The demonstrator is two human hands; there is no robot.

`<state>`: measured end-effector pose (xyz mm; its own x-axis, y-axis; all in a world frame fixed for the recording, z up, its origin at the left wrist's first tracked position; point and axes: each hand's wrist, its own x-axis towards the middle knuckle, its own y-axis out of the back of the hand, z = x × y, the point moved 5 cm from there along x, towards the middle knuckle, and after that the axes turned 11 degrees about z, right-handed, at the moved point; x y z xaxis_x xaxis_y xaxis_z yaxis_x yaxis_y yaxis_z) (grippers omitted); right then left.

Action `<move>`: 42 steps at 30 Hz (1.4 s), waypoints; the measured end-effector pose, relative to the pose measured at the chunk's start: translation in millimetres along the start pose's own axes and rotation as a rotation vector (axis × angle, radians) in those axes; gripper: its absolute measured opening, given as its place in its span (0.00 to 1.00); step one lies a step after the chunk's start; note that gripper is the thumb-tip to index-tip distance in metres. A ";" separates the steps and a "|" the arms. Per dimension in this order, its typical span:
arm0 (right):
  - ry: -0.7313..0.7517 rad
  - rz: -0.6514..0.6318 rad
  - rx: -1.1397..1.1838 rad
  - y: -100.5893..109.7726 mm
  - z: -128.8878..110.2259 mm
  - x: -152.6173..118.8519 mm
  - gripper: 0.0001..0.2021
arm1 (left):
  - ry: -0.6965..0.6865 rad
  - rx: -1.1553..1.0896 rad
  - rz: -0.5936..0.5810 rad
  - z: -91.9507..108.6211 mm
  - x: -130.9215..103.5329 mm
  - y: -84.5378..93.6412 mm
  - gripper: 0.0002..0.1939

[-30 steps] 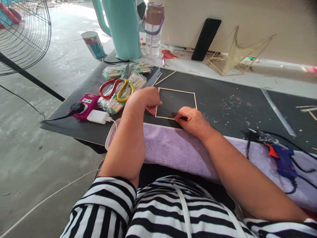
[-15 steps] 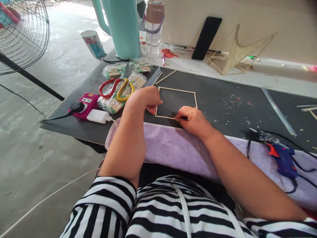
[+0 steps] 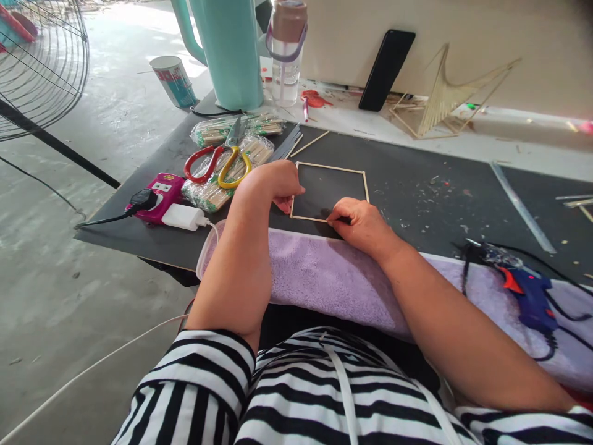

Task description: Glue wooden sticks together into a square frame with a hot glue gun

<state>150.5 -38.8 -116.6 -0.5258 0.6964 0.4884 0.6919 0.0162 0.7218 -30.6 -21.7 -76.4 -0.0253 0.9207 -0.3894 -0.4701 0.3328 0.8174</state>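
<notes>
A square frame of thin wooden sticks (image 3: pixel 331 167) lies flat on the dark board (image 3: pixel 398 216). At its left side, my left hand (image 3: pixel 280 184) is closed on the stick, with thumb and fingers either side of it. My right hand (image 3: pixel 359 224) pinches the near stick of the frame between thumb and fingertips, and covers the near right corner. Left of the hands, scissors (image 3: pixel 227 164) with one red and one yellow handle rest on plastic-wrapped bundles of sticks (image 3: pixel 208 194).
A purple towel (image 3: pixel 319 266) lies along the near edge, with a blue glue gun (image 3: pixel 532 296) at right. A pink power socket (image 3: pixel 162 191) sits left. Behind stand a teal jug (image 3: pixel 227 55), a bottle (image 3: pixel 287 62), a phone (image 3: pixel 386 71) and a stick model (image 3: pixel 445 102).
</notes>
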 end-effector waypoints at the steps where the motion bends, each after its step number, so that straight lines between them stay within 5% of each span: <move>1: -0.003 -0.001 -0.001 -0.1 0.2 0.0 0.09 | -0.002 0.001 0.001 0.0 0.2 0.0 0.15; 42: 0.007 -0.001 -0.022 -0.8 -0.4 -0.1 0.09 | -0.002 -0.126 0.034 -5.3 9.4 -3.7 0.10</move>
<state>149.8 -39.2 -117.0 -0.5301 0.6912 0.4911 0.6803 0.0011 0.7329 -33.7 -15.5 -85.4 -0.0420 0.9315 -0.3613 -0.5765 0.2728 0.7703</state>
